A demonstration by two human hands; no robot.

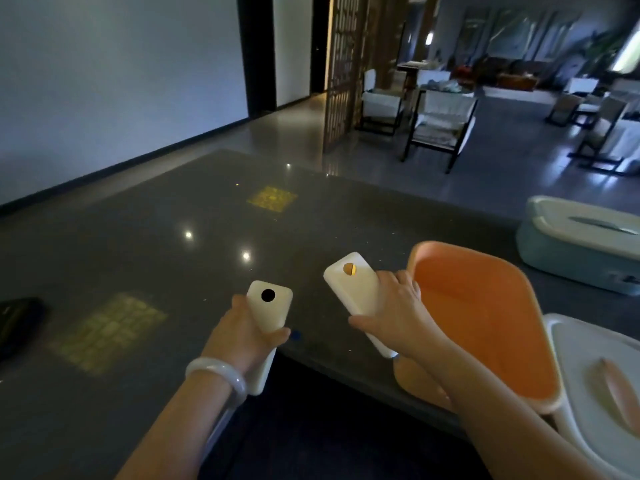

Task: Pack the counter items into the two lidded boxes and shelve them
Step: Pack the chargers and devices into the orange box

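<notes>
My left hand (pixel 239 337) grips a white slab-shaped device with a black round spot (pixel 268 317) above the counter's near edge. My right hand (pixel 394 317) grips a second white device with an orange round spot (pixel 353 285), held just left of the open orange box (pixel 485 327). The orange box looks empty inside. Its white lid with a pinkish handle (pixel 588 379) lies at the right, beside the box. A light blue box with its white lid on (pixel 571 247) stands farther right on the dark counter (pixel 173 254).
A black object (pixel 17 323) lies at the counter's left edge. Beyond the counter are a wooden lattice screen (pixel 341 74), chairs (pixel 440 126) and tables on an open floor. A white bangle (pixel 218 375) is on my left wrist.
</notes>
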